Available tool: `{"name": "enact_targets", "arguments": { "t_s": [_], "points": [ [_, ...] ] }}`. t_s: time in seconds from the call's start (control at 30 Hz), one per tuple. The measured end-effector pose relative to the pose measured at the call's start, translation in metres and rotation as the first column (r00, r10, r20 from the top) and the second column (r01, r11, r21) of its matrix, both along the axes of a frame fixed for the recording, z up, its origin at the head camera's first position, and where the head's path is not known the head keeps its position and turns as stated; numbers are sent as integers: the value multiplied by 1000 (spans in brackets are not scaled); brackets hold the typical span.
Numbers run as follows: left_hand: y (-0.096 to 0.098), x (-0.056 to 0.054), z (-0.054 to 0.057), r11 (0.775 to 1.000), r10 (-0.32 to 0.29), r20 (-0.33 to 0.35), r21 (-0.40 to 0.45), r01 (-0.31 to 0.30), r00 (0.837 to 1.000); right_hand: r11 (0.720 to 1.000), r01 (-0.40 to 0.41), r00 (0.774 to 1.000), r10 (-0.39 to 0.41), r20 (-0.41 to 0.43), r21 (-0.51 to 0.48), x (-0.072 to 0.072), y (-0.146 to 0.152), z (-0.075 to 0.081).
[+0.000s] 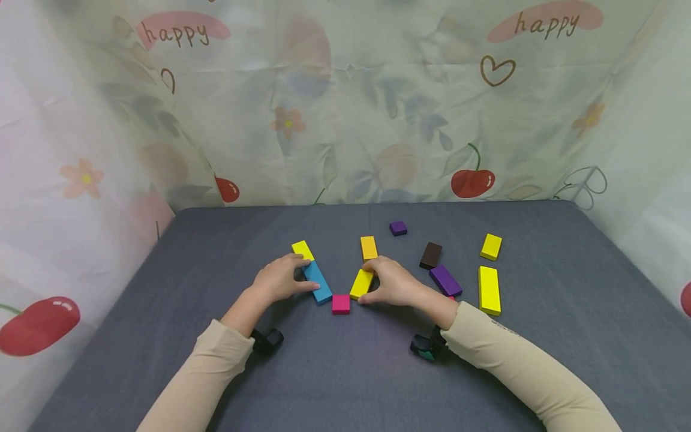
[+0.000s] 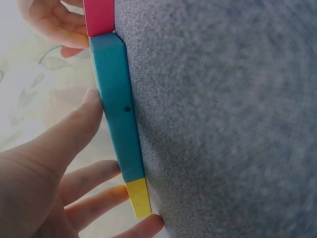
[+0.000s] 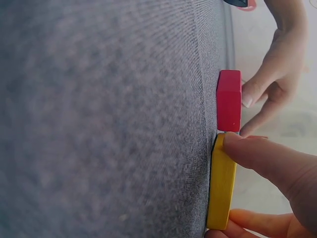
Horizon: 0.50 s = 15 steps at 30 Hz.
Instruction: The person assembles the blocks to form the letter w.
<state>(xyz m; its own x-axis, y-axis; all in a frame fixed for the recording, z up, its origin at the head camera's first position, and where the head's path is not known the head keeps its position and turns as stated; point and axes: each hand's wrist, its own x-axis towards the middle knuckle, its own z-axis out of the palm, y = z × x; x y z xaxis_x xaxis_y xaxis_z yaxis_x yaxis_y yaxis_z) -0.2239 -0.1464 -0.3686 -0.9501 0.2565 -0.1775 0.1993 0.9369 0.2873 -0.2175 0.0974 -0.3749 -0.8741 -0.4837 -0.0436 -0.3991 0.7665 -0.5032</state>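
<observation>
My left hand [image 1: 276,279] lies along a blue block [image 1: 317,282], its thumb and fingers extended and touching the block. At the blue block's far end sits a yellow block [image 2: 139,198], close to my outer fingertips. With thumb and fingers at opposite ends, my right hand [image 1: 396,284] pinches another yellow block [image 3: 222,186] that lies on the cloth. Between the blue block and this yellow one is a pink block [image 1: 341,304], flat on the table. An orange block [image 1: 369,248] stands just beyond the right fingers.
To the right lie a dark brown block [image 1: 430,255], a purple block [image 1: 445,280] and two yellow blocks, one short [image 1: 491,246], one long [image 1: 489,290]. A small purple block [image 1: 398,228] is farther back. Grey cloth [image 1: 345,384] covers the table; a printed curtain [image 1: 345,144] hangs behind.
</observation>
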Motion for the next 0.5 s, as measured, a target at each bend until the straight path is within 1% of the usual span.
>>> {"name": "enact_targets", "arguments": {
  "t_s": [0.5],
  "points": [
    [1,0,1,1000,5,3,4,-5,1000,1000,-13,1000,13,9,3,-3,-1,-2]
  ]
}}
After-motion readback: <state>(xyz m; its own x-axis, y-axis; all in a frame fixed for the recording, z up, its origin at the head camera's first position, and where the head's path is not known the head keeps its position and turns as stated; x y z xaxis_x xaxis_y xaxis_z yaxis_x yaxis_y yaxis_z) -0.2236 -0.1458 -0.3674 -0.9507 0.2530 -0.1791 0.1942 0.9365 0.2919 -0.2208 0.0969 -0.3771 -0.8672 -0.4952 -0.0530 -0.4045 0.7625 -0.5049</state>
